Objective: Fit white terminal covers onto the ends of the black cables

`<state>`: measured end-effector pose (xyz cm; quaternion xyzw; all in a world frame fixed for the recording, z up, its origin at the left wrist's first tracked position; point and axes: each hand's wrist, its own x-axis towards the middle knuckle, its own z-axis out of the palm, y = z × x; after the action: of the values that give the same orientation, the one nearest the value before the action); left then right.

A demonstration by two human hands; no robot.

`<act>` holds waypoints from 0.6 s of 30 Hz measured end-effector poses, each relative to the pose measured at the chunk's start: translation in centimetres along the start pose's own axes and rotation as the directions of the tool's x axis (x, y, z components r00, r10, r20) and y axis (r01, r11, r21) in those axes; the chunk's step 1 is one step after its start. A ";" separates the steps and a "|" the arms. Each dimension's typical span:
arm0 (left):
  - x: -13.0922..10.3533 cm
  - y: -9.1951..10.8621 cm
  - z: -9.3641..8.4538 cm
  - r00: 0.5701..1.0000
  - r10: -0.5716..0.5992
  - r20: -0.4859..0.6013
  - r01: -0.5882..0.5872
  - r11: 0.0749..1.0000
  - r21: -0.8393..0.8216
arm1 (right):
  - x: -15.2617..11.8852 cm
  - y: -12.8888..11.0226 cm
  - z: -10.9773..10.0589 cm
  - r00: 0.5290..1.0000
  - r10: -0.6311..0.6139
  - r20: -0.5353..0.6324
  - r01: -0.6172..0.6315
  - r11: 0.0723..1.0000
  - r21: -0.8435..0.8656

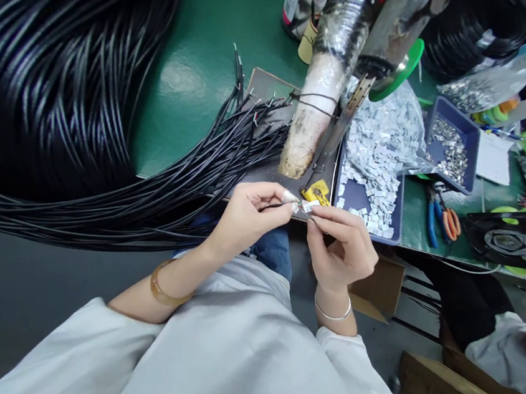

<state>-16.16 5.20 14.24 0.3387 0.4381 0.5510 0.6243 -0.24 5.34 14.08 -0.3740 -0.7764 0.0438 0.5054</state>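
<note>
Left hand [246, 214] pinches a thin black cable [271, 207] near its tip; right hand [341, 245] pinches a small white tag [310, 206] at that end, beside the blue tray [398, 211]. Light, floppy, probably easily creased — fingertip grips suit.

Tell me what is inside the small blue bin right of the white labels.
The small blue bin holds a heap of small shiny metal pieces. The bin's floor beneath the heap is covered.

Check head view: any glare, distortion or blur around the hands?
Head view: wide-angle bending curves the black cables and table edge; glare streaks the coiled cable top left and the green table; left hand and right hand are evenly lit and sharp.
</note>
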 end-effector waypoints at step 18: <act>0.2 0.0 0.1 1.000 0.009 -0.028 -0.007 0.997 0.082 | -0.5 1.3 0.8 0.978 0.206 0.042 -0.211 0.961 0.181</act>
<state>-16.07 5.42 14.21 0.3579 0.4679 0.5398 0.6013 -0.08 6.20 12.71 -0.4046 -0.7310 0.1729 0.5215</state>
